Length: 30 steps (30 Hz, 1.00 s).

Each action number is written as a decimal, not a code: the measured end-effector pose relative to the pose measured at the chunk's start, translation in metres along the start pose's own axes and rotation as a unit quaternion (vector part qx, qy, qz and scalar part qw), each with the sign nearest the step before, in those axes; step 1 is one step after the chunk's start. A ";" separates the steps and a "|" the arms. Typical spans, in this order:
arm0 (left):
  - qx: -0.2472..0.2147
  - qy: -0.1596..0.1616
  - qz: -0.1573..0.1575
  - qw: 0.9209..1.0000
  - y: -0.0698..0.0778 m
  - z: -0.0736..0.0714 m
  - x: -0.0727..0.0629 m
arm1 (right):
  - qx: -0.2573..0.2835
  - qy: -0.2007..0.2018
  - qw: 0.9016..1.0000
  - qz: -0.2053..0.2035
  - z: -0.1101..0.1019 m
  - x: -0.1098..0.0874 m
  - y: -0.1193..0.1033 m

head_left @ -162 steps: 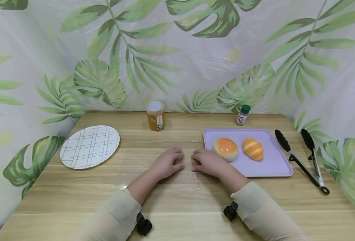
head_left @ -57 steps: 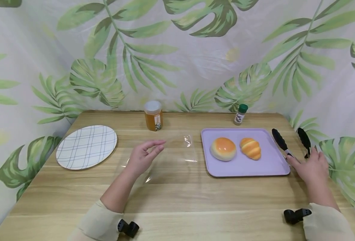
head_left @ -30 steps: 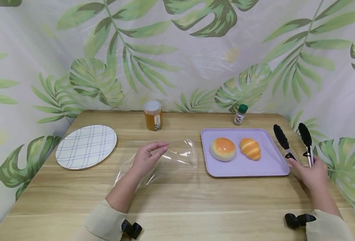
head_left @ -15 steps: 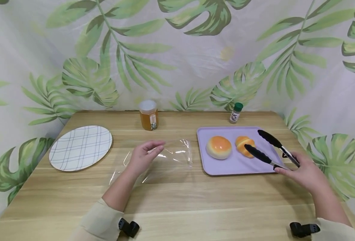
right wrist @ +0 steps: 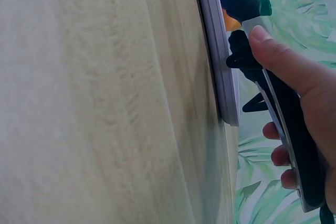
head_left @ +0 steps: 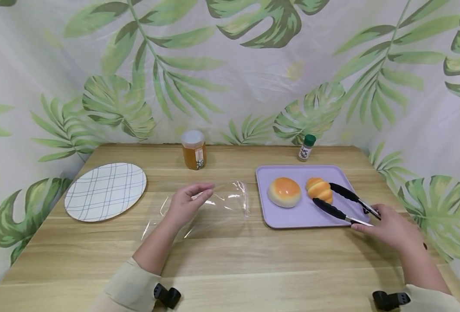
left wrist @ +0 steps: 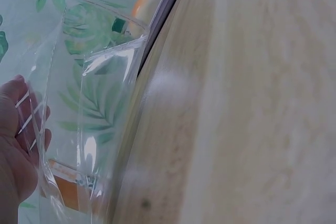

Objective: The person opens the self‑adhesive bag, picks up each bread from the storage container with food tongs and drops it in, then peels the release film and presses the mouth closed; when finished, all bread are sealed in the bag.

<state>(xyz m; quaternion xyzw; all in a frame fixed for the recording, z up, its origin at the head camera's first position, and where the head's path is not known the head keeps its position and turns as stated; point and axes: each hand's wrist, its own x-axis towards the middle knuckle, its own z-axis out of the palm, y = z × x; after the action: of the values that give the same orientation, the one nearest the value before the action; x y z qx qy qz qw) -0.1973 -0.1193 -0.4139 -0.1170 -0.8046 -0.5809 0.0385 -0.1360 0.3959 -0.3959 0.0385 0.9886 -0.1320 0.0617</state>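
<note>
My left hand [head_left: 187, 206] holds a clear plastic bag [head_left: 234, 201] up off the table. In the left wrist view, the fingers [left wrist: 44, 135] show through the glossy film. My right hand [head_left: 395, 229] grips metal tongs with black tips [head_left: 330, 209] around their arms, thumb on the near one. The tong tips stand on either side of a ridged, croissant-shaped bread roll [head_left: 318, 190], which lies on a lilac tray [head_left: 304, 220]. To its left on the tray sits a round glazed bun [head_left: 284, 193]. The right wrist view shows the tongs' handle [right wrist: 294, 129] across the palm.
A white checked plate [head_left: 105, 193] lies at the left of the wooden table [head_left: 230, 277]. At the back stand an amber jar with a pale lid [head_left: 194, 151] and a small green-capped shaker [head_left: 306, 149]. A leaf-patterned cloth [head_left: 230, 78] hangs behind.
My right hand left the table's middle, took up the tongs at the right, and moved them left over the tray to the bread roll. My left hand raised the bag.
</note>
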 end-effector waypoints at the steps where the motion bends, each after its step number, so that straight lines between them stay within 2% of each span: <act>1: 0.001 -0.002 -0.001 1.000 0.000 0.000 0.000 | -0.001 0.001 1.000 0.001 0.001 0.000 0.000; 5: 0.013 -0.006 0.003 1.000 0.000 0.002 -0.001 | 0.000 0.007 1.000 0.005 0.003 0.000 0.001; 11: 0.032 -0.004 0.028 0.999 0.001 0.006 -0.002 | 0.001 0.021 1.000 0.011 0.005 -0.003 0.000; 18: 0.028 -0.014 -0.009 0.999 0.000 0.012 -0.005 | 0.035 0.044 0.998 0.009 -0.003 -0.008 -0.015; 21: 0.047 -0.017 -0.006 0.999 0.001 0.013 -0.006 | 0.046 0.055 0.997 -0.007 -0.009 -0.010 -0.029; 24: 0.063 -0.018 0.010 0.998 0.002 0.015 -0.006 | 0.055 0.062 0.996 -0.040 -0.013 -0.011 -0.044; 30: 0.080 -0.017 0.028 0.996 0.000 0.019 -0.008 | 0.058 0.049 0.992 -0.106 -0.018 -0.013 -0.077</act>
<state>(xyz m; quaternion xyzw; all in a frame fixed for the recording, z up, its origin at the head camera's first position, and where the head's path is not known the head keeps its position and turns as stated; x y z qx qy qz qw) -0.1884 -0.1030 -0.4215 -0.1458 -0.8454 -0.5114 0.0505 -0.1325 0.3258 -0.3575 -0.0561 0.9796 -0.1927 -0.0035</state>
